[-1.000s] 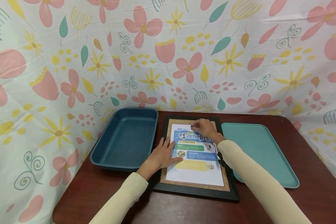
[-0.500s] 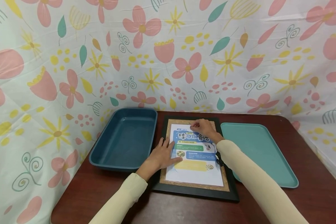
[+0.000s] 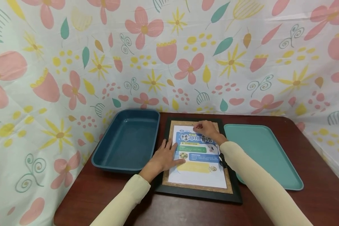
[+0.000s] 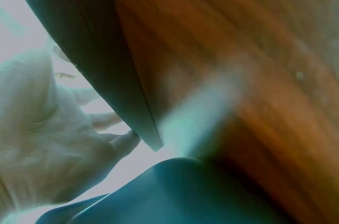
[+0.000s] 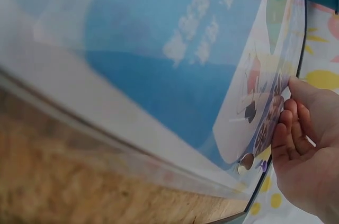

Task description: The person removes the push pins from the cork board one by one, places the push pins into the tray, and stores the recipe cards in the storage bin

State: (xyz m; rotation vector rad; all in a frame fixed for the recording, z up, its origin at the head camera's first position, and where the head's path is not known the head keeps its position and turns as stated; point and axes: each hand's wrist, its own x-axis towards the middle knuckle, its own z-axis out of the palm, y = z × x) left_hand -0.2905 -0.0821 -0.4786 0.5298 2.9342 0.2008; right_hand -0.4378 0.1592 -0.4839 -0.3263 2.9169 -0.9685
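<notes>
A printed poster (image 3: 196, 179) lies on a black-framed cork board (image 3: 199, 193) on the table. My left hand (image 3: 164, 156) rests spread on the board's left side and the poster's left edge; its palm (image 4: 47, 134) shows beside the frame in the left wrist view. Near the poster's top edge, my right hand (image 3: 208, 129) pinches a small dark thing, seemingly a pushpin, between thumb and forefinger; the fingers mostly hide it. In the right wrist view a small round gold-coloured thing (image 5: 245, 163) sits near a corner of the poster.
A deep dark-blue tray (image 3: 127, 141) stands left of the board. On its right lies a flat teal tray (image 3: 262, 150), partly beneath my right forearm in view. A flowered cloth (image 3: 169, 62) hangs behind the reddish-brown table (image 3: 183, 210).
Both hands keep nearly the same places on the poster. The right fingertips have shifted only slightly around the small dark thing, and the head view sways a little.
</notes>
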